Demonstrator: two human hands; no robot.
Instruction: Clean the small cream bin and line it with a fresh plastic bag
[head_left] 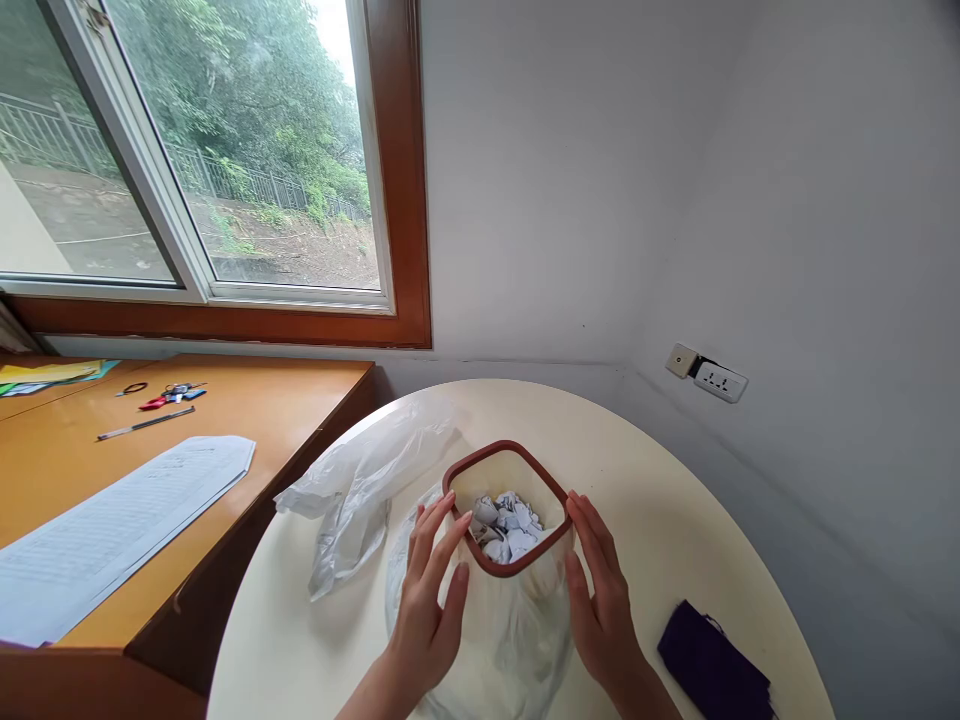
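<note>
A small waste bin with a red-brown rim stands on the round cream table. Crumpled white paper lies inside it, and a thin translucent plastic bag hangs around its outside. My left hand is at the near left side of the rim, its fingers extended and spread, fingertips touching or very close to it. On the right, my right hand has its fingertips at the rim's corner, with fingers stretched out and the thumb lower down beside the bag. Neither hand is wrapped around anything.
Left of the bin lies another crumpled clear plastic bag. A dark purple folded cloth item is at the table's right. The wooden desk on the left carries paper sheets, a pen and keys. Walls enclose the far side.
</note>
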